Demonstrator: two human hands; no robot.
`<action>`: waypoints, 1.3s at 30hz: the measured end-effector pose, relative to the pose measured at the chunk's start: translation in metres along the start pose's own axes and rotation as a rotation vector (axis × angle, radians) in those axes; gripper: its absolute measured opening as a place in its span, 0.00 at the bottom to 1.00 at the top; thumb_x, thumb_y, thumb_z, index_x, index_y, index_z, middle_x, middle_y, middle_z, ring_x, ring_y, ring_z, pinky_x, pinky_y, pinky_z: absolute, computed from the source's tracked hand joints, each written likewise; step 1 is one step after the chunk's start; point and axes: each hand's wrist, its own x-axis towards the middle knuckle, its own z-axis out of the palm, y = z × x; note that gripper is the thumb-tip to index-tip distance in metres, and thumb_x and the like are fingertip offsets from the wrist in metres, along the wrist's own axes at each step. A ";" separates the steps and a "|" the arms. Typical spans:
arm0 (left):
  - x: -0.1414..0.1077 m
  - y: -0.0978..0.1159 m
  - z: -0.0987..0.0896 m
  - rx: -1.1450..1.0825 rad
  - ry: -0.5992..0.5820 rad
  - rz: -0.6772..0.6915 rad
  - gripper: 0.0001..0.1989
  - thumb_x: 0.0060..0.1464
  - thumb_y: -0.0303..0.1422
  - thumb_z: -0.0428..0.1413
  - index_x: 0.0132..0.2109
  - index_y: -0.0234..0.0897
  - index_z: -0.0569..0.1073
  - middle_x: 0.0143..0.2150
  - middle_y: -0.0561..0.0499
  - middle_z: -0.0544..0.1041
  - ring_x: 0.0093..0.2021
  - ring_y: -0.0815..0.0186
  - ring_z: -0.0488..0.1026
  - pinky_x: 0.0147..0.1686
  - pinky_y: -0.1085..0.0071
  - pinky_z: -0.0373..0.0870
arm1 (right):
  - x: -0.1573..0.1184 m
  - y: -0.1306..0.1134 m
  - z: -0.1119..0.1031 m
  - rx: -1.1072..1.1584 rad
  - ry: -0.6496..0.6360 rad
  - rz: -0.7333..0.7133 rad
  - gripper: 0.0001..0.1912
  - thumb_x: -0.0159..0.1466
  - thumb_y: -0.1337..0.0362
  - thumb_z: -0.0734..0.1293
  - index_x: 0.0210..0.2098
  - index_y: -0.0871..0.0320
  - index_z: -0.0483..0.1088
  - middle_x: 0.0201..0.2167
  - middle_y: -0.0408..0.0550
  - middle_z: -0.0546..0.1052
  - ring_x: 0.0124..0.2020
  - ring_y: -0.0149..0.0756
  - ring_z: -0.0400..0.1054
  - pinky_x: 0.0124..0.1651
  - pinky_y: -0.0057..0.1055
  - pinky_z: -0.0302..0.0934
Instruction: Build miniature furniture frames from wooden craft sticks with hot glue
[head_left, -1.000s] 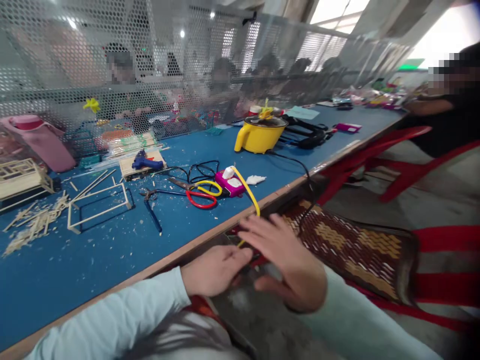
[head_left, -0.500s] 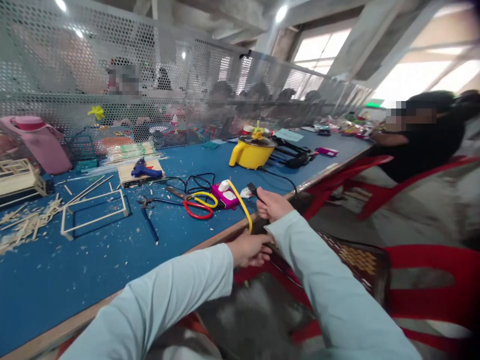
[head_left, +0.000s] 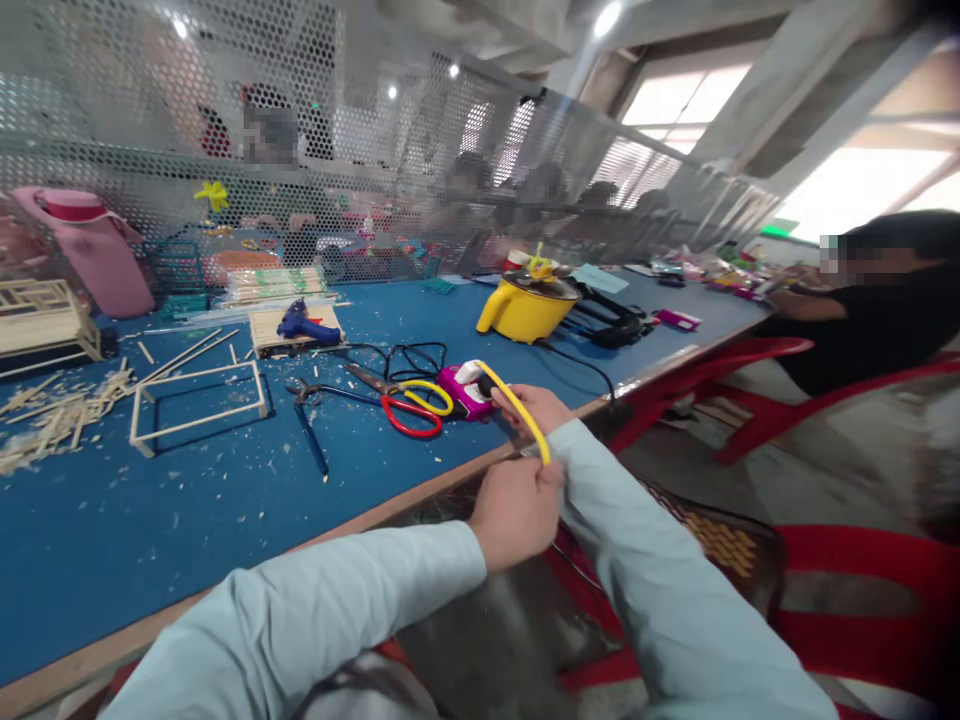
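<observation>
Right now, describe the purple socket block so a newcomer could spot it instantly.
On the blue table, find the scissors with red and yellow handles. The purple socket block lies right of them, beside the right hand. Unlike the purple box farther along, it carries a white plug with a yellow cable.

The cord (head_left: 526,411) is yellow, the socket (head_left: 472,403) magenta, the plug (head_left: 485,386) black, the desk (head_left: 225,510) blue, the sleeves (head_left: 322,572) pale blue; tan zigzags pattern the brown mat (head_left: 720,540).

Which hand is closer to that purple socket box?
Right. The right hand is beside the purple socket box, holding a black plug up to it; the left hand is farther back, gripping the yellow cord.
</observation>
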 end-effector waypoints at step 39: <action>-0.084 0.016 -0.088 0.472 -0.346 0.260 0.13 0.48 0.39 0.52 0.36 0.37 0.77 0.26 0.43 0.76 0.27 0.57 0.72 0.28 0.67 0.66 | 0.021 -0.072 -0.034 -0.403 0.316 -0.179 0.19 0.53 0.53 0.65 0.13 0.59 0.63 0.09 0.43 0.63 0.14 0.28 0.58 0.22 0.28 0.52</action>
